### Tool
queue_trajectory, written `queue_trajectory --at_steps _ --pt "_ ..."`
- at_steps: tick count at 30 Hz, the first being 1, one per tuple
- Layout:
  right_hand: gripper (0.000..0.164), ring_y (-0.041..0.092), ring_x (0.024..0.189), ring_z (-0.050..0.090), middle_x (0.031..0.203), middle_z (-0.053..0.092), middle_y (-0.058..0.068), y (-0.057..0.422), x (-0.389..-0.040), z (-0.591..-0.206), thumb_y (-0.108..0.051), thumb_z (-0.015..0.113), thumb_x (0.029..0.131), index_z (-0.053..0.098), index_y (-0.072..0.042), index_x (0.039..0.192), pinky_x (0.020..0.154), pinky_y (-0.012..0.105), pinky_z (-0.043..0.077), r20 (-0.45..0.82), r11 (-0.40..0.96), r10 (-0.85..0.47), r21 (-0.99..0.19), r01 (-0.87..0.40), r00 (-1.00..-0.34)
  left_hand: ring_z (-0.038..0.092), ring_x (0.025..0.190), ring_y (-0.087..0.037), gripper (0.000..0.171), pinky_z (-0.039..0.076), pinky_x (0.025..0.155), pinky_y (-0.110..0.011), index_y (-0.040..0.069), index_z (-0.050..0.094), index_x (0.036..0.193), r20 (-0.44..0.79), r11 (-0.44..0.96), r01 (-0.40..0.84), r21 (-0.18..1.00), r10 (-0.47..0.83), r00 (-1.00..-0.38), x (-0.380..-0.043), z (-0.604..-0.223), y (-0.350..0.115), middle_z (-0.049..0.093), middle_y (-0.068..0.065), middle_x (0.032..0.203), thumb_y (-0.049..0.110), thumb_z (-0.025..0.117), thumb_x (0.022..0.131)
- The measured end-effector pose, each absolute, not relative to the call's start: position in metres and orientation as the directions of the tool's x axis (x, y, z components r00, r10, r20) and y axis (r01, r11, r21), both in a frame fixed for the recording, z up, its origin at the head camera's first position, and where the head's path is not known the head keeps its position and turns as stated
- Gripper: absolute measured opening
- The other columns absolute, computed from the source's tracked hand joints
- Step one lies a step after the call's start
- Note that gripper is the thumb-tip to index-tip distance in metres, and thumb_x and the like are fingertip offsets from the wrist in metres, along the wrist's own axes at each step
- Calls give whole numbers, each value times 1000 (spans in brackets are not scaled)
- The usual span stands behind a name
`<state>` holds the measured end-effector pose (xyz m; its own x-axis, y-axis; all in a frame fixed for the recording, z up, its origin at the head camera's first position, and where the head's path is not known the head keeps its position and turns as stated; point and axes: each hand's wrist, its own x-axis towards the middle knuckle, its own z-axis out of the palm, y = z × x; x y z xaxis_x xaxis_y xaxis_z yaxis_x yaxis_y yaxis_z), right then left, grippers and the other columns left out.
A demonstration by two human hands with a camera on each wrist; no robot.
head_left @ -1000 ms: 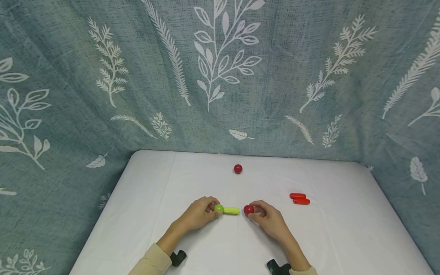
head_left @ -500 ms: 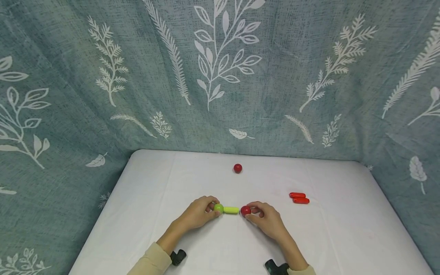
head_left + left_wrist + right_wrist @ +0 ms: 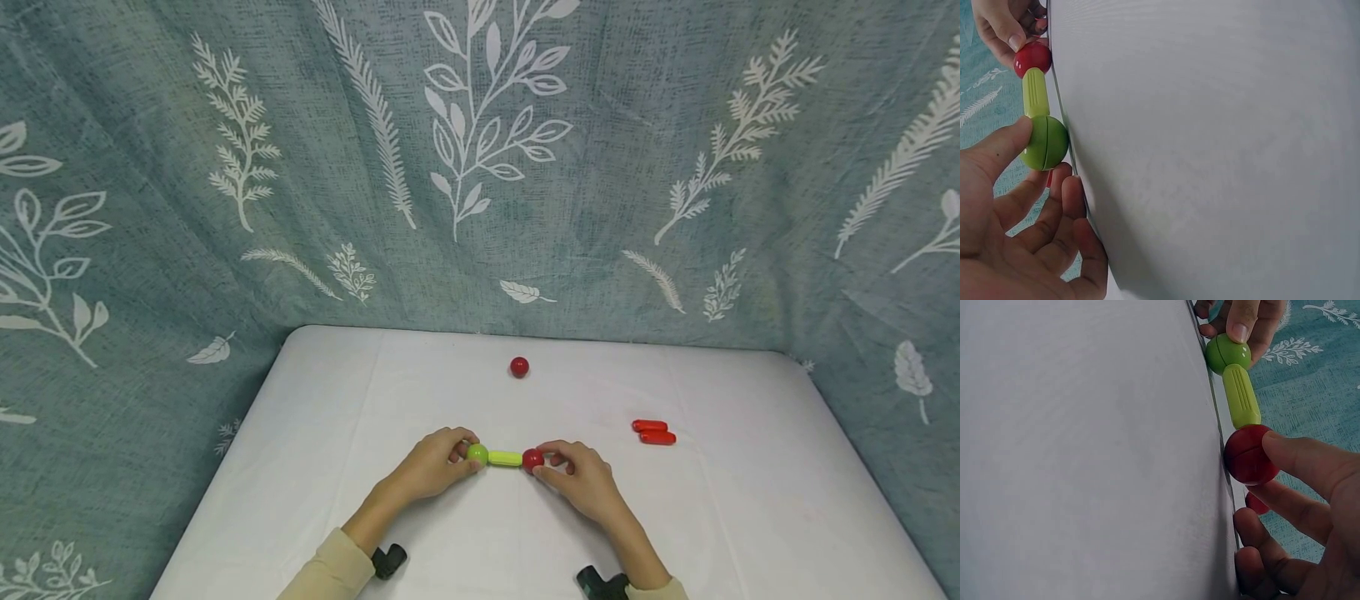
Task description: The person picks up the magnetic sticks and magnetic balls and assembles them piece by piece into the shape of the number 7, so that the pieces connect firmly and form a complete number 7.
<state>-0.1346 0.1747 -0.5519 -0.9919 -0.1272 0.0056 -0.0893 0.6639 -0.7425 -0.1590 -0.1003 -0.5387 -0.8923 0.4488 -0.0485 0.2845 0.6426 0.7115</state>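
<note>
Between my hands lies a short yellow-green ribbed rod (image 3: 505,459), with a ball at either end. My left hand (image 3: 432,467) pinches the green ball (image 3: 1046,145) between thumb and fingers; it meets the rod's left end. At the opposite end a dark red ball (image 3: 1250,455) touches the rod, pinched by the thumb and forefinger of my right hand (image 3: 586,481). A seam line runs round each ball in the wrist views. Ball, rod and ball form one straight row, low over the white table.
Another red ball (image 3: 519,367) sits farther back on the white table (image 3: 420,375). To the right, two red rods (image 3: 654,432) lie side by side. A blue-green curtain with white leaf prints (image 3: 585,208) hangs behind the table.
My right hand has moved left with the red ball, closing the gap to the yellow-green rod, which it now meets. My left hand and the green ball have stayed in place.
</note>
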Motion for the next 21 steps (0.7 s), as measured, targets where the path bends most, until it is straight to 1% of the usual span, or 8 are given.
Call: queue_trajectory --at_steps 17,21 --pt "28 15 78 48 87 61 -5 175 -134 -552 -28 82 85 75 -20 111 67 35 35 -2 662 -118 -746 -77 -993 51 80 -10 33 44 69 -29 11 66 119 -59 644 275 714 447 -893 -159 -536 -99 58 8 92 29 74 93" --pt "27 15 78 48 88 61 -5 175 -133 -552 -25 82 85 75 -18 110 66 34 36 -3 653 -112 -754 -71 -994 51 80 -10 33 44 68 -29 12 66 119 -60 646 274 712 446 -893 -159 -537 -99 58 8 92 29 74 92"
